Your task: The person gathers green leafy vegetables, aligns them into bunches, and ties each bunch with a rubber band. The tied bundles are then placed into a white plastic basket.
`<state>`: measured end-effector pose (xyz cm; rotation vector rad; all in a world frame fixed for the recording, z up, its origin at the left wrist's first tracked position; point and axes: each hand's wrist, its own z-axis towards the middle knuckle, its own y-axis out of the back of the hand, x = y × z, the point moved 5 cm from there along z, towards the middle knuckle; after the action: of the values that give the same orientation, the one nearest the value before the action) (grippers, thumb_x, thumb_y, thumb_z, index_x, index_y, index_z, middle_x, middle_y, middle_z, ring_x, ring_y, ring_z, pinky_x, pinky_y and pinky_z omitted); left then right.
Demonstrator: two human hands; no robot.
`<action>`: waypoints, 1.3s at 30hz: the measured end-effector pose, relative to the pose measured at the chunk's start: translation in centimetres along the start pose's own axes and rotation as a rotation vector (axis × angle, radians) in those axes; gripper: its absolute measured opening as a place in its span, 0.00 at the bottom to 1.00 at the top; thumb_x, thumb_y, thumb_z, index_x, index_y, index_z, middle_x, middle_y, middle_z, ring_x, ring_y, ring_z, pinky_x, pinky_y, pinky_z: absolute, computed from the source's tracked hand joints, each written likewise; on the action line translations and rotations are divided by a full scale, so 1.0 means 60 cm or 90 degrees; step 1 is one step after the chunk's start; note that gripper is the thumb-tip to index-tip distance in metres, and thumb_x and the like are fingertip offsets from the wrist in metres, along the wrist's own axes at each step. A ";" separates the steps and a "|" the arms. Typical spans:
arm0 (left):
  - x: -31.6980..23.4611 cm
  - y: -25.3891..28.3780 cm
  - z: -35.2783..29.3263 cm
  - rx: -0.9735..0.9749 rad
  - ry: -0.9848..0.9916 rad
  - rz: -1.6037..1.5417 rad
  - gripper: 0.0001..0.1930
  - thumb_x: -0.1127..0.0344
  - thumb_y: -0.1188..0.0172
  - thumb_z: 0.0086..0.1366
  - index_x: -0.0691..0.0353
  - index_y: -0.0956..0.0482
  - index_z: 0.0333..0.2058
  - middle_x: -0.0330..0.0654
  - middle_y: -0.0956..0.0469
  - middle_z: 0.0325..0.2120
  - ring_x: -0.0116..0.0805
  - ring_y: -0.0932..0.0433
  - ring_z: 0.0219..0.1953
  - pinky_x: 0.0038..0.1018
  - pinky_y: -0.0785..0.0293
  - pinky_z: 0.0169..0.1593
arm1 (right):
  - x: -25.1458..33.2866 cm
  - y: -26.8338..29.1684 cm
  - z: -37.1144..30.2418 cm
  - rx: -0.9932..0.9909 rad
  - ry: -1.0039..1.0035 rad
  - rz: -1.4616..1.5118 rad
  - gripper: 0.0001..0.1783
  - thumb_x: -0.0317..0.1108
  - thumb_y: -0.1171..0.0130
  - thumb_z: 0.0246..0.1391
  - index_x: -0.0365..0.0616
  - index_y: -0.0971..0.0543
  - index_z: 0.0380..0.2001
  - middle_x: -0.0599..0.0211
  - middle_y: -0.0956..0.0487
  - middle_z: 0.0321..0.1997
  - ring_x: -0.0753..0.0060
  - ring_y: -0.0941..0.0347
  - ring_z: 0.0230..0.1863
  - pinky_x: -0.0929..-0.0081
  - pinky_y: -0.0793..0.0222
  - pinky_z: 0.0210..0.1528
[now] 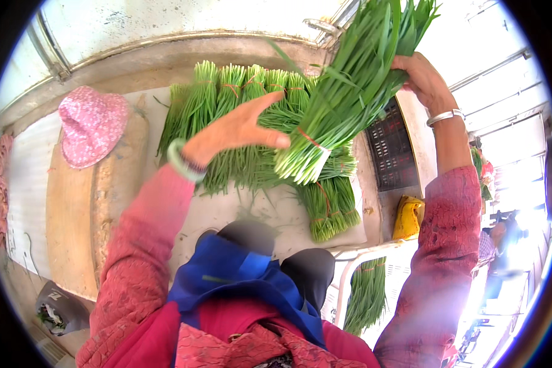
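Observation:
A thick bundle of green chives (356,86) is raised over the right of the work surface, its pale cut ends pointing down toward me and a red tie near them. My right hand (418,76) grips its leafy upper part from the right side; the leaves partly hide the fingers. Just left of the tied end, my left hand (245,127) is open, thumb and fingers spread, holding nothing. Behind and below it lie several tied chive bundles (232,92) in a row. Another pile of tied chives (330,205) lies nearer me, under the raised bundle.
A pink patterned hat (94,126) rests on a wooden board (70,208) at left. On the right are a black crate (394,150), a yellow bag (408,218) and more chives (368,294) lower down. A dark bag (64,306) sits at lower left. Loose leaf bits litter the pale surface.

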<state>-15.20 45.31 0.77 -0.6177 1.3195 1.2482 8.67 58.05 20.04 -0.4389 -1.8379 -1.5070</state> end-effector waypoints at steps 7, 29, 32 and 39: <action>-0.127 -0.114 -0.171 0.142 0.125 -0.619 0.43 0.45 0.42 0.60 0.65 0.46 0.66 0.51 0.37 0.62 0.44 0.33 0.61 0.35 0.38 0.65 | 0.048 -0.100 -0.220 0.021 -0.138 0.197 0.27 0.49 0.43 0.56 0.35 0.25 0.48 0.57 0.19 0.39 0.69 0.20 0.34 0.73 0.23 0.38; -0.208 -0.348 -0.558 0.116 0.328 0.007 0.59 0.54 0.27 0.46 0.71 0.58 0.67 0.53 0.32 0.57 0.39 0.32 0.58 0.27 0.41 0.63 | -0.193 -0.325 -0.928 0.342 0.014 0.145 0.15 0.39 0.39 0.50 0.38 0.18 0.35 0.59 0.20 0.23 0.67 0.22 0.24 0.74 0.28 0.31; -0.223 -0.387 -0.553 0.096 0.345 0.026 0.60 0.54 0.27 0.45 0.72 0.59 0.67 0.55 0.31 0.56 0.39 0.32 0.58 0.28 0.41 0.63 | -0.208 -0.316 -0.962 0.278 0.077 0.148 0.15 0.40 0.39 0.50 0.39 0.18 0.35 0.57 0.20 0.23 0.64 0.22 0.24 0.72 0.27 0.32; -0.263 -0.423 -0.554 0.107 0.353 0.178 0.60 0.52 0.28 0.44 0.71 0.58 0.67 0.58 0.30 0.54 0.47 0.27 0.54 0.33 0.33 0.57 | -0.215 -0.256 -0.948 -0.033 0.018 0.273 0.09 0.32 0.41 0.56 0.37 0.20 0.36 0.63 0.21 0.24 0.77 0.25 0.26 0.78 0.29 0.31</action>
<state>-1.13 2.90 0.32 -0.7041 2.0064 1.2124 24.95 2.23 4.03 -0.7776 -1.5601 -1.2585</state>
